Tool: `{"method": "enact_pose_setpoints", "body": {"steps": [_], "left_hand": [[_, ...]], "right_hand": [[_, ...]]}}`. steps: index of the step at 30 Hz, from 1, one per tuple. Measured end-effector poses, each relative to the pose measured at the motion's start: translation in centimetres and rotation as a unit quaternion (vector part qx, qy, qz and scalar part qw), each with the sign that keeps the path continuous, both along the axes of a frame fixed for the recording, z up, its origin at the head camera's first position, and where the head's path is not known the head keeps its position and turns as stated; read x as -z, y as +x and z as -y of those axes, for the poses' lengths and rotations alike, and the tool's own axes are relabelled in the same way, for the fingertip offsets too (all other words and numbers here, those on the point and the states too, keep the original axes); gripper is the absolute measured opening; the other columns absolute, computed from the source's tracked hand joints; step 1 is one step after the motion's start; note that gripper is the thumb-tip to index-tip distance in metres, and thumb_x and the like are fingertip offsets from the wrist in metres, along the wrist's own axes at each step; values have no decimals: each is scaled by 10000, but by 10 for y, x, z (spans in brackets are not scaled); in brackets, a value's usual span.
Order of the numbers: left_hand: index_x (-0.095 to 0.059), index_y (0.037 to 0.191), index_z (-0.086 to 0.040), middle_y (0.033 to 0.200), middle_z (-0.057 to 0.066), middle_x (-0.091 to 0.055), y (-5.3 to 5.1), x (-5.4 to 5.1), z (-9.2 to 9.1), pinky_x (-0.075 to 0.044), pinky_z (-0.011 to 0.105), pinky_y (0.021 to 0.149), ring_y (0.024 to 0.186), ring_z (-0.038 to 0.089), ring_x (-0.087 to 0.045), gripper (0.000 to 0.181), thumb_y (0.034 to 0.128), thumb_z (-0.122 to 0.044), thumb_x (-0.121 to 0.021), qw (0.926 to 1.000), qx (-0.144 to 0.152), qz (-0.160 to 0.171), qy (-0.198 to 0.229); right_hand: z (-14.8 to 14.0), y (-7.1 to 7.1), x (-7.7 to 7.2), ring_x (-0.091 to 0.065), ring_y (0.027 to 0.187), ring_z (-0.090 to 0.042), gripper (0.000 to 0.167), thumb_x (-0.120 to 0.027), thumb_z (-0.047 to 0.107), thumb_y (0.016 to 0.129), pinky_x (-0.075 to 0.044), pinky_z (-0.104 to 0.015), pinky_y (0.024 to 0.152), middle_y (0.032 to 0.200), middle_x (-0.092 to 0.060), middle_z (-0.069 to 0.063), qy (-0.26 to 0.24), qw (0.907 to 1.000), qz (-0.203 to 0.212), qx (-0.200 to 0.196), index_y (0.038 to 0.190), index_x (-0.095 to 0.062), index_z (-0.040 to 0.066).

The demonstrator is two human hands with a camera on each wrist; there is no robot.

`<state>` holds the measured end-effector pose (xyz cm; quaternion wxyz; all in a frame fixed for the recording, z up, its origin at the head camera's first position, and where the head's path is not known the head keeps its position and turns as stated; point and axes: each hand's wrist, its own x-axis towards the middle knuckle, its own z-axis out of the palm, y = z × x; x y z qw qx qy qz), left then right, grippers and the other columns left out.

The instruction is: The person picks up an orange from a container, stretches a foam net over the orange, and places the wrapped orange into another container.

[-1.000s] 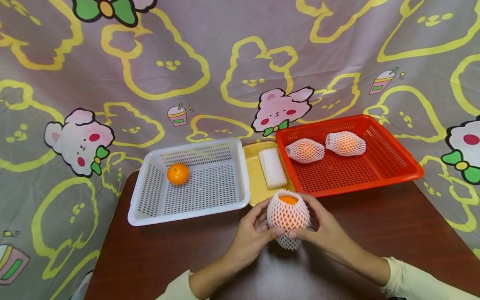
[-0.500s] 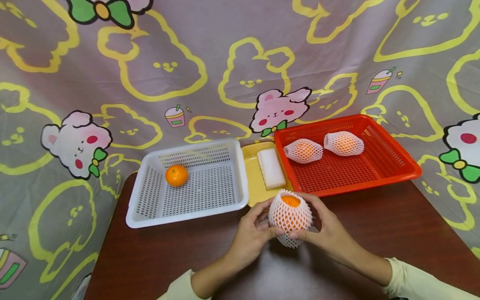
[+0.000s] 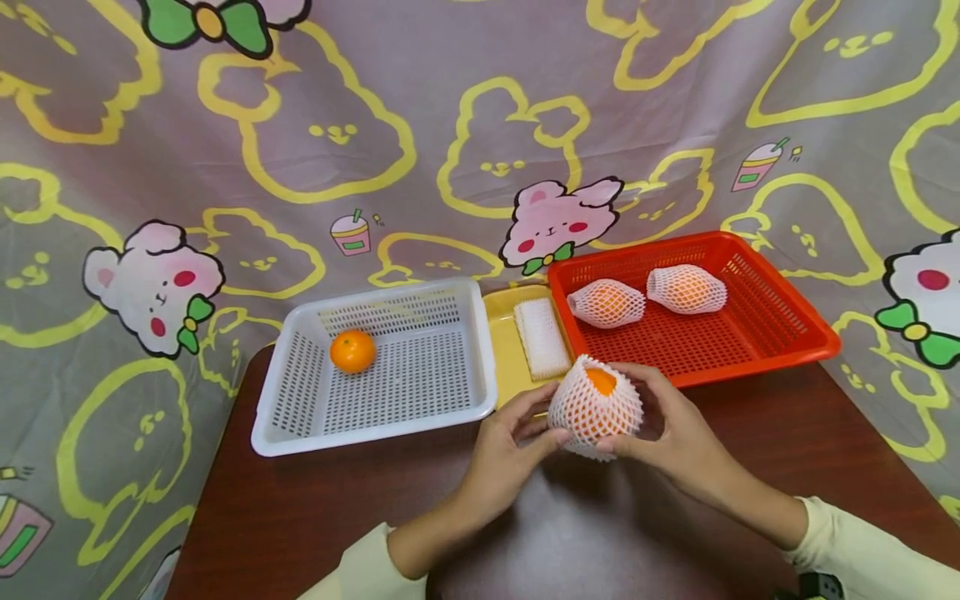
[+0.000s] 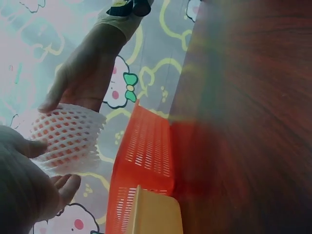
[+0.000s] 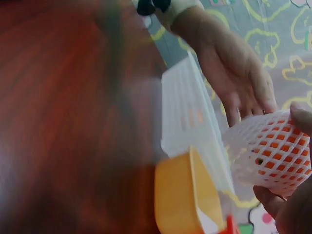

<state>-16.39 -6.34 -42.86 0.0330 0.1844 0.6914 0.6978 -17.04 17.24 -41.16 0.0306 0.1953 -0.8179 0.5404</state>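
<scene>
Head: I see left hand (image 3: 504,446) and right hand (image 3: 677,435) clamped on the netted orange (image 3: 596,410), above the worktop (image 3: 337,517). Left wrist: orange between them, near the red basket (image 4: 148,144). Right wrist: same grip, white basket (image 5: 179,105) in view.

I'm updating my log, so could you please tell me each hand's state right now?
Left hand: holding the round orange fruit in white foam netting.
Right hand: holding the same fruit from the opposite side.

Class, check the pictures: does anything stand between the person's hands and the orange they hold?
A white foam net does, wrapping the orange; the left hand and right hand hold the net's outside. Nothing else visible intervenes.
</scene>
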Motion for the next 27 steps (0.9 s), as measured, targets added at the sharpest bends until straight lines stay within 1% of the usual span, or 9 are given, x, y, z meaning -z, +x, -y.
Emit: {"method": "enact_pose_setpoints", "body": {"steps": [4,8,11,13,16,18,20,23,27], "left_hand": [[-576,1420,-43,1415,123,-633,-2,-3,0,-540,383,1053,1301,267,-623,460,972,-56,-680,9996,-279,-48,-36],[-601,1400,-68,1378,78,-667,-6,-4,-2,-537,363,1057,1275,227,-642,429,977,-34,-663,9983,-399,-148,-386],[-615,1391,-80,1372,48,-676,-11,-4,-7,-516,364,1085,1273,196,-635,404,990,-59,-652,9923,-334,-462,-1097],[-605,1405,-92,1368,26,-681,-15,-4,-10,-499,364,1106,1290,173,-621,399,1008,-113,-641,9824,-223,-672,-1729],[-567,1448,-115,1376,7,-677,-21,-4,-17,-484,353,1120,1317,146,-595,425,1039,-225,-605,9595,-40,-877,-2677],[-535,1479,-125,1407,10,-654,-25,-2,-21,-463,344,1140,1349,144,-567,456,1051,-276,-580,9422,79,-1016,-3192],[-522,1491,-114,1444,34,-621,-30,-1,-27,-437,349,1163,1373,173,-545,474,1061,-311,-553,9241,157,-1319,-3584],[-550,1470,-119,1454,37,-597,-40,1,-37,-413,341,1177,1372,194,-530,454,1059,-309,-559,8898,166,-2022,-4087],[-591,1439,-145,1443,33,-600,-57,5,-50,-393,354,1194,1394,218,-513,420,1049,-299,-581,8442,177,-2736,-4605]], "right_hand": [[-11,-10,-7,-624,1035,2,827,-884,24,764,-578,-170,808,1262,-594,-38,69,9996,-15,256,1456,-435,83],[-27,-26,-14,-554,1115,32,873,-914,60,737,-513,-68,853,1317,-569,-28,468,9968,-442,476,1475,-452,103],[-47,-49,-21,-514,1170,-63,920,-951,124,698,-398,2,890,1367,-550,-88,1226,9847,-997,731,1484,-473,131],[-63,-67,-26,-504,1196,-185,945,-966,135,671,-444,-114,933,1371,-536,-144,1826,9705,-1324,853,1478,-476,111],[-88,-96,-29,-484,1194,-349,937,-970,141,663,-489,-390,990,1350,-517,-208,2683,9482,-1497,807,1445,-466,34],[-101,-114,-31,-492,1174,-394,922,-970,149,664,-495,-567,931,1312,-511,-237,3212,9328,-1507,633,1416,-462,-12],[-114,-130,-31,-519,1142,-422,894,-966,164,671,-502,-603,928,1278,-517,-256,3701,9160,-1501,371,1388,-473,-42],[-131,-149,-32,-555,1130,-463,868,-957,163,684,-505,-624,941,1272,-526,-291,4332,8922,-1275,18,1373,-485,-71],[-148,-167,-26,-557,1142,-501,836,-949,146,685,-483,-653,979,1268,-548,-321,4885,8695,-674,-280,1356,-507,-84]]}}
